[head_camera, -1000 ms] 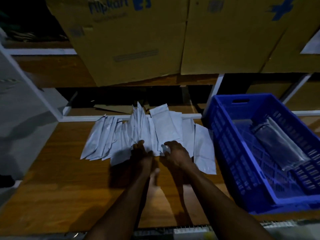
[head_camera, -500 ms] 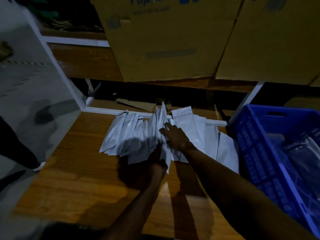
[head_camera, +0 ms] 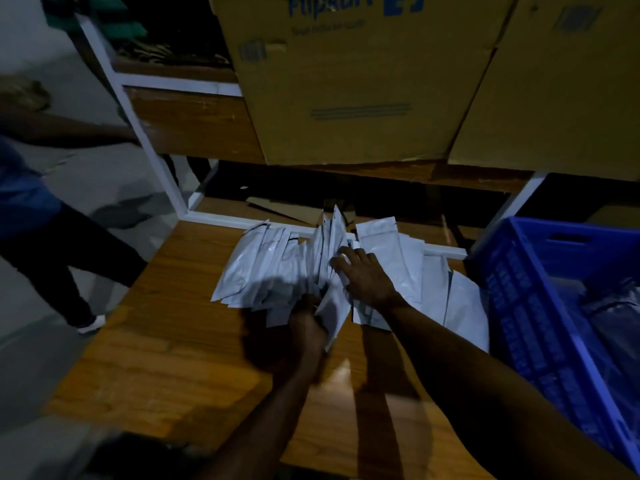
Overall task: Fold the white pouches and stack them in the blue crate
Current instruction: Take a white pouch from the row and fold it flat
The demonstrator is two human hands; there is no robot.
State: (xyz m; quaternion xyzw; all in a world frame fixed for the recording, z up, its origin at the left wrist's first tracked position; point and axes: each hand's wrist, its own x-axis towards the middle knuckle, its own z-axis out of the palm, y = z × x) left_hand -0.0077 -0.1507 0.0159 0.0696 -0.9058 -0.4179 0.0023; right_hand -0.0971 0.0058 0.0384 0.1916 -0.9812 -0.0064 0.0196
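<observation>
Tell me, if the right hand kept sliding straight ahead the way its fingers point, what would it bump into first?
The right hand lies on the spread pouches, fingers aimed up-left. Probably it would first meet the upright pouches bunched at the pile's middle, though depth is hard to judge in this dim view.

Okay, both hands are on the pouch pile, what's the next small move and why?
Probably lift the pouch that the left hand grips free of the white pouches, while the right hand lies on them, holding the rest down. It is not folded yet.
</observation>
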